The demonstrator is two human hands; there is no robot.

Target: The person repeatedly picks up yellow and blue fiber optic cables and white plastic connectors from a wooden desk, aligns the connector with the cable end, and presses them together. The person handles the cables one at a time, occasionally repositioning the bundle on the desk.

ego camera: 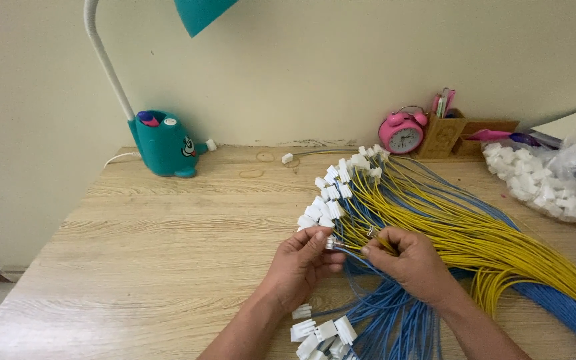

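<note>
The left hand (301,260) pinches a small white plug (330,243) between thumb and fingers. The right hand (411,261) is clamped on a yellow wire (383,241) whose end meets that plug. Both hover over a fan of yellow and blue wires (488,247) spread across the wooden desk (155,253), with loose white plugs (541,183) heaped at the right.

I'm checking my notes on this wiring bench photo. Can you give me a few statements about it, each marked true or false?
1. The left hand pinches a small white connector. True.
2. The right hand holds a screwdriver. False: it holds thin wire ends.
3. The alarm clock is green. False: it is pink.
4. Yellow wires lie over blue wires. True.
5. The teal lamp base stands at the back left of the wooden table. True.
</note>
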